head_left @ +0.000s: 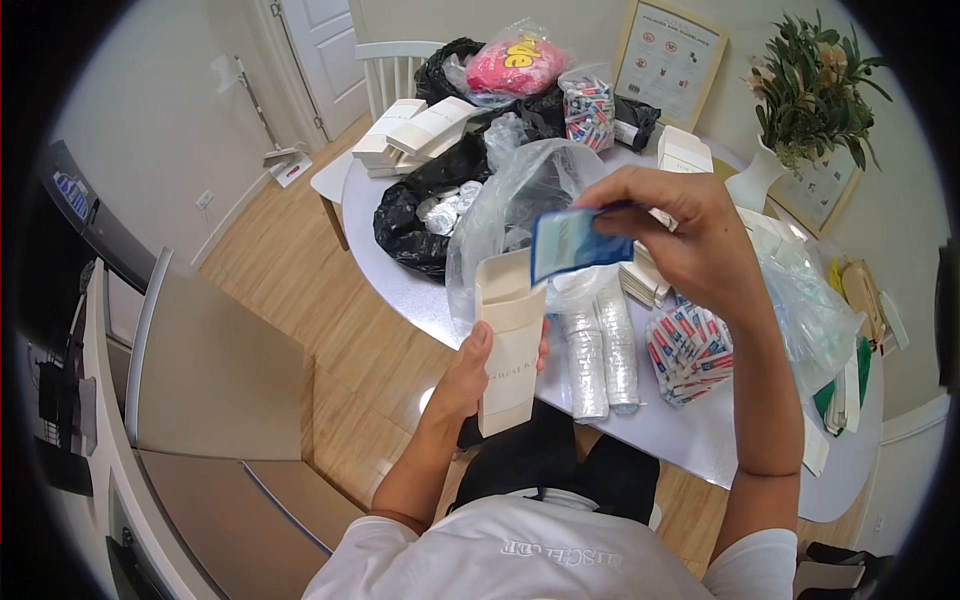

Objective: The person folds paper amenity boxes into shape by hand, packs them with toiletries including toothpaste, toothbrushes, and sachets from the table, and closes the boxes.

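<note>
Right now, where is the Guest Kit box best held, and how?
Probably by both long edges, below the mouth, from the left: the Guest Kit box is tall, narrow and open at the top, near which the right hand holds a blue packet.

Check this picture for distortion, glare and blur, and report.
Head view: wide-angle distortion tilts the door, corners fall to black; head view: bright glints on the silver-wrapped stacks; head view: print on the blue packet in the right hand is too soft to read.
</note>
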`<state>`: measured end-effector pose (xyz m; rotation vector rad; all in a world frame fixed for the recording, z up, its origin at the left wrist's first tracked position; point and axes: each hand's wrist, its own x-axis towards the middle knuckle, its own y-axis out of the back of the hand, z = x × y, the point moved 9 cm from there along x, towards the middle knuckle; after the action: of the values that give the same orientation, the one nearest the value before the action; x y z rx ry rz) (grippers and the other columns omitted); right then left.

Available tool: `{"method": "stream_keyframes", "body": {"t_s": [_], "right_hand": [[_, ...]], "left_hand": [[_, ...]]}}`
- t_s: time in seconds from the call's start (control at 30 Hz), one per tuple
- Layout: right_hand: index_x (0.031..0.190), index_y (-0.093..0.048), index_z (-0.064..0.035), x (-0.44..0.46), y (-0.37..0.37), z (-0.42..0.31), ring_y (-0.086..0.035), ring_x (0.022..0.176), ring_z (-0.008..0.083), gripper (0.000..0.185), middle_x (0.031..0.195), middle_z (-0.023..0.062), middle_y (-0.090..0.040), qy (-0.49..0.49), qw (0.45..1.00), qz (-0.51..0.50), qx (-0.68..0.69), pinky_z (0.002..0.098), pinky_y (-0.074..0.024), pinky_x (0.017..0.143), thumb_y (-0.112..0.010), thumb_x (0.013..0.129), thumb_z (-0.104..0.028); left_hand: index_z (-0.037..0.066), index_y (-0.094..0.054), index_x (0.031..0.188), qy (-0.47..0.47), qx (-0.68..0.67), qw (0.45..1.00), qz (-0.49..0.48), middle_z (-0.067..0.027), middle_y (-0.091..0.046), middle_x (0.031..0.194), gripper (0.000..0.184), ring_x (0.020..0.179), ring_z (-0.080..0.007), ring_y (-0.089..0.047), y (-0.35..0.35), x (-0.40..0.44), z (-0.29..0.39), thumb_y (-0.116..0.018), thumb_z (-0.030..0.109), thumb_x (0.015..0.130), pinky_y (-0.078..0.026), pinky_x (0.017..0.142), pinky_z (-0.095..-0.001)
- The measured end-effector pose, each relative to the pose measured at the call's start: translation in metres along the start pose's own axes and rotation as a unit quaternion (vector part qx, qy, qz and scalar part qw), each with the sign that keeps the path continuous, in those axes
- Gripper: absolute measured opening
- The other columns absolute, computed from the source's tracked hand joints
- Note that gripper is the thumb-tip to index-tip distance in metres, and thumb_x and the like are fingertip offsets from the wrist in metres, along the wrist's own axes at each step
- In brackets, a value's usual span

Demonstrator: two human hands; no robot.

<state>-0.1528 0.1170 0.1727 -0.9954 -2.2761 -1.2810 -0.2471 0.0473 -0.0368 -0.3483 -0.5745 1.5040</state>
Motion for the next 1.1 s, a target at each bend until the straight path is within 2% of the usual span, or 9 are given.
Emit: {"method": "stream_keyframes", "body": {"t_s": [0.1,0.2,0.37,0.57,0.8,0.9,0.97,1.03,1.1], "right_hand": [[0.078,-0.058,-0.0021,0.002,-0.011,-0.026,-0.060,0.069,0.0283,0.002,0.071,0.0085,-0.061,0.067,0.997,-0.038,0.000,0.0380,-0.0461,0.062,-0.059,0.076,-0.003],[0.068,-0.058,-0.0069,-0.008,-0.041,-0.054,-0.054,0.078,0.0210,0.002,0.075,0.0053,-0.051,0.220,0.927,-0.142,-0.267,0.0321,-0.0417,0.072,-0.059,0.068,-0.008],[0.073,-0.055,-0.0040,-0.010,-0.055,-0.075,-0.055,0.077,0.0216,0.012,0.077,0.0068,-0.054,0.218,0.910,-0.174,-0.307,0.0319,-0.0432,0.066,-0.063,0.064,0.000],[0.065,-0.056,-0.0007,0.009,-0.039,-0.050,-0.058,0.075,0.0269,0.008,0.079,0.0109,-0.059,0.074,0.987,-0.143,0.025,0.0343,-0.0459,0.066,-0.063,0.065,0.001],[0.075,-0.065,-0.0001,0.022,-0.055,-0.043,-0.062,0.067,0.0261,0.011,0.069,0.0115,-0.064,0.071,0.985,-0.157,-0.028,0.0328,-0.0483,0.062,-0.065,0.065,0.004],[0.079,-0.068,-0.0007,0.037,-0.084,-0.039,-0.063,0.062,0.0236,0.011,0.072,0.0127,-0.065,0.062,0.950,-0.300,0.064,0.0312,-0.0491,0.061,-0.065,0.069,0.001],[0.078,-0.069,-0.0004,0.077,-0.097,-0.006,-0.065,0.065,0.0230,0.008,0.073,0.0141,-0.066,-0.135,0.950,-0.222,0.172,0.0312,-0.0498,0.062,-0.065,0.072,-0.004],[0.084,-0.068,0.0016,0.106,-0.133,0.038,-0.063,0.063,0.0131,0.012,0.073,0.0104,-0.066,-0.031,0.978,-0.207,-0.025,0.0272,-0.0504,0.056,-0.064,0.079,-0.008],[0.084,-0.071,-0.0010,0.117,-0.186,0.088,-0.067,0.072,0.0238,0.014,0.080,0.0163,-0.068,-0.008,0.950,-0.254,-0.181,0.0342,-0.0529,0.069,-0.068,0.073,-0.008]], "left_hand": [[-0.002,-0.045,0.122,-0.005,0.029,0.998,-0.052,-0.0133,-0.057,0.101,0.084,0.084,-0.0199,-0.058,-0.014,-0.003,0.004,-0.042,0.071,0.081,-0.049,0.072,-0.0317],[-0.002,-0.045,0.123,-0.007,0.065,0.995,-0.071,-0.0138,-0.057,0.104,0.085,0.087,-0.0201,-0.058,-0.025,-0.010,0.009,-0.045,0.071,0.080,-0.048,0.074,-0.0320],[-0.003,-0.045,0.124,0.031,0.102,0.992,-0.059,-0.0138,-0.057,0.106,0.087,0.090,-0.0202,-0.058,-0.022,-0.016,0.001,-0.046,0.071,0.080,-0.048,0.075,-0.0324],[-0.007,-0.035,0.131,0.008,0.012,0.993,-0.114,-0.0112,-0.054,0.108,0.093,0.094,-0.0168,-0.054,-0.023,-0.014,0.005,-0.045,0.071,0.080,-0.045,0.082,-0.0300],[-0.007,-0.034,0.131,-0.025,0.017,0.995,-0.096,-0.0129,-0.052,0.114,0.093,0.098,-0.0179,-0.053,-0.009,-0.018,0.010,-0.047,0.070,0.080,-0.044,0.084,-0.0315],[-0.007,-0.033,0.132,-0.045,0.002,0.995,-0.084,-0.0138,-0.050,0.118,0.092,0.101,-0.0187,-0.051,0.006,-0.026,0.011,-0.049,0.067,0.081,-0.043,0.086,-0.0328],[-0.007,-0.032,0.133,-0.060,0.008,0.995,-0.076,-0.0142,-0.049,0.120,0.091,0.103,-0.0191,-0.051,0.012,-0.032,0.018,-0.050,0.066,0.081,-0.043,0.087,-0.0337],[-0.004,-0.042,0.125,-0.099,0.094,0.991,0.000,-0.0131,-0.055,0.104,0.099,0.092,-0.0197,-0.056,0.017,-0.037,0.031,-0.049,0.078,0.070,-0.047,0.076,-0.0326],[-0.005,-0.043,0.124,-0.111,0.086,0.990,0.008,-0.0132,-0.055,0.103,0.101,0.091,-0.0193,-0.056,0.016,-0.041,0.040,-0.049,0.080,0.069,-0.047,0.075,-0.0316]]}}
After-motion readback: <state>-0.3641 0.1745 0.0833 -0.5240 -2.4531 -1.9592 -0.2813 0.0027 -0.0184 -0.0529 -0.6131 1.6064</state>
